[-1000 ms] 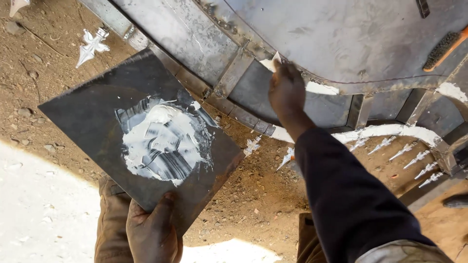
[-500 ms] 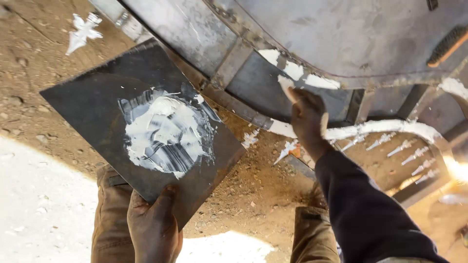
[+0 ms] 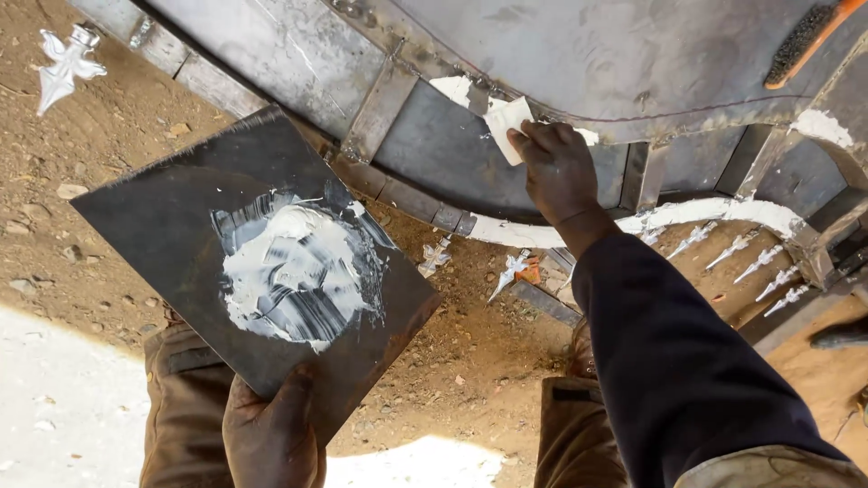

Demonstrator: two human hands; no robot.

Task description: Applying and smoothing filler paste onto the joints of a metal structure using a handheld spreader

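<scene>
My left hand (image 3: 271,425) grips the near corner of a dark square metal plate (image 3: 172,217) that carries a smeared patch of white putty (image 3: 294,271). My right hand (image 3: 561,167) holds a small white putty spreader (image 3: 506,126) pressed flat against the grey steel gate frame (image 3: 434,136), just under its curved sheet panel (image 3: 579,54). White putty marks sit along the joint on both sides of the spreader.
The gate lies over brown dirt ground (image 3: 470,361). Silver spear-shaped finials (image 3: 750,248) line a putty-covered curved bar at right; a loose finial (image 3: 68,68) lies top left. A wire brush with an orange handle (image 3: 809,36) rests on the panel, top right.
My right hand with the spreader has slid right along the panel joint, leaving fresh white putty behind it. The plate in my left hand has stayed almost still.
</scene>
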